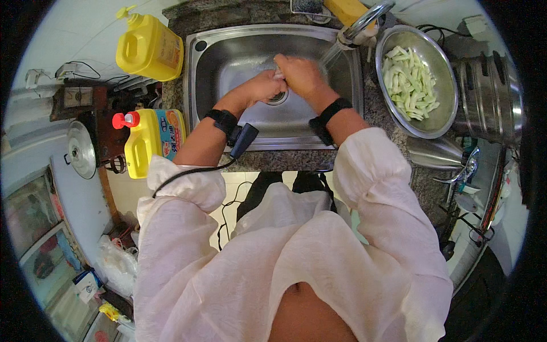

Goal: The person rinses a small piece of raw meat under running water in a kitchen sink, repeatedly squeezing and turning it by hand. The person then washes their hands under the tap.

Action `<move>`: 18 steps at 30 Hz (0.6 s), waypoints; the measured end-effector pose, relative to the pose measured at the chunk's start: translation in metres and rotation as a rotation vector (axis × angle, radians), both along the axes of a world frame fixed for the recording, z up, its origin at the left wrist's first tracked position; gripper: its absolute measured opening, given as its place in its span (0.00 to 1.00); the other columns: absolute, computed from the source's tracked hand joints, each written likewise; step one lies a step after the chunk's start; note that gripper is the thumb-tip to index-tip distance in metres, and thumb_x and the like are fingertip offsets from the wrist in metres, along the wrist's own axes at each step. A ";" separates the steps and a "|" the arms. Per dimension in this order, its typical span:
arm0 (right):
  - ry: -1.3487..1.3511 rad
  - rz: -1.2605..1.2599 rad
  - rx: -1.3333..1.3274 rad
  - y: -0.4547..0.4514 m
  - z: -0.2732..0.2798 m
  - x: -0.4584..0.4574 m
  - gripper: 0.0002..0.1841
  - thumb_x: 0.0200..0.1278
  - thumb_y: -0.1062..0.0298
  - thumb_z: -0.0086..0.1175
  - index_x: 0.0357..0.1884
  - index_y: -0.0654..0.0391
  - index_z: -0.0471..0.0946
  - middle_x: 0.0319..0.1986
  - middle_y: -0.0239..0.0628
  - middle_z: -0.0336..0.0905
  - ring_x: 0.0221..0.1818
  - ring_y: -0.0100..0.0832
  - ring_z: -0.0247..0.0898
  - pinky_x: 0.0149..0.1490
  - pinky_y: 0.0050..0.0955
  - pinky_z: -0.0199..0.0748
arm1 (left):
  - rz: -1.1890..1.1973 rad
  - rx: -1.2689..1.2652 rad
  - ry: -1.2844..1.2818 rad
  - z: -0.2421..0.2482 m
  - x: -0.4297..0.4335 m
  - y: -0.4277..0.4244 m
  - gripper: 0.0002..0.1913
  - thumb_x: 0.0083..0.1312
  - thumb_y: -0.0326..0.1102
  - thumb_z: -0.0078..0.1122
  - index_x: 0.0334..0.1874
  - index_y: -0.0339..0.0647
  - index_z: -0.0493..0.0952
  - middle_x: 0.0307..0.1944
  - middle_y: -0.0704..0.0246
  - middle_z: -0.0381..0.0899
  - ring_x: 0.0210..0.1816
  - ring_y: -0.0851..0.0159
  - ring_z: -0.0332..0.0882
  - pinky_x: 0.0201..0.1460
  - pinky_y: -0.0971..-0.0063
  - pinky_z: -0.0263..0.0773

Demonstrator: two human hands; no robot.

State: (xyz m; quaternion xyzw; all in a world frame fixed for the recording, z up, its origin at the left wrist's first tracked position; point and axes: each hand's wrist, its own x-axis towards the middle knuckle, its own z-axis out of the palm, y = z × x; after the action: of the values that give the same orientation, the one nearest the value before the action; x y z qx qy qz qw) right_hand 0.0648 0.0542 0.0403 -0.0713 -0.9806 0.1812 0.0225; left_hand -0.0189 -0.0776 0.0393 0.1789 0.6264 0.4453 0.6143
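Observation:
Both hands meet over the stainless steel sink (252, 124), a little above its drain (278, 97). My left hand (263, 86) is closed around a small pale item (278, 75), soft-looking and mostly hidden by fingers. On the other side, my right hand (299, 75) is closed against the same item; its kind cannot be told. Water runs from the chrome faucet (363, 21) just right of my right hand. A steel bowl (448, 100) of pale green cut vegetable strips (410, 85) stands on the counter right of the sink.
Two yellow jugs, one with a yellow pump (147, 47) and one with a red cap (145, 145), flank the sink's left side. A yellow sponge (348, 12) lies behind the faucet. Right of the bowl are a large steel pot (487, 98) and a steel kettle (436, 151).

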 end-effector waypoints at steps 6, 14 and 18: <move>-0.051 -0.457 -0.787 -0.038 -0.014 0.009 0.34 0.44 0.71 0.60 0.56 0.63 0.59 0.49 0.45 0.66 0.50 0.38 0.65 0.51 0.31 0.66 | 0.459 -0.050 0.185 -0.016 0.018 -0.031 0.29 0.58 0.33 0.59 0.61 0.44 0.58 0.50 0.63 0.70 0.42 0.65 0.74 0.33 0.75 0.74; 0.026 -0.431 -1.394 -0.053 -0.020 0.030 0.17 0.59 0.69 0.52 0.50 0.59 0.67 0.42 0.34 0.70 0.45 0.25 0.66 0.47 0.25 0.65 | 0.667 0.174 0.136 -0.019 0.044 -0.057 0.21 0.66 0.55 0.46 0.47 0.44 0.72 0.36 0.75 0.76 0.34 0.73 0.74 0.35 0.79 0.71; 0.181 -0.564 -1.483 -0.035 -0.016 0.026 0.09 0.65 0.64 0.48 0.43 0.55 0.70 0.39 0.27 0.69 0.39 0.19 0.63 0.46 0.23 0.62 | 0.725 0.225 -0.093 -0.010 0.022 -0.096 0.20 0.67 0.53 0.45 0.46 0.43 0.72 0.34 0.73 0.77 0.32 0.72 0.76 0.29 0.79 0.70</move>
State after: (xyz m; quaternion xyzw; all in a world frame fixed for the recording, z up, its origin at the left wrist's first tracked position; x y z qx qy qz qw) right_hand 0.0912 0.0196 0.0243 -0.2979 -0.5439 0.7789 0.0937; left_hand 0.0035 -0.1735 0.0296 -0.0083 0.5676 0.7074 0.4212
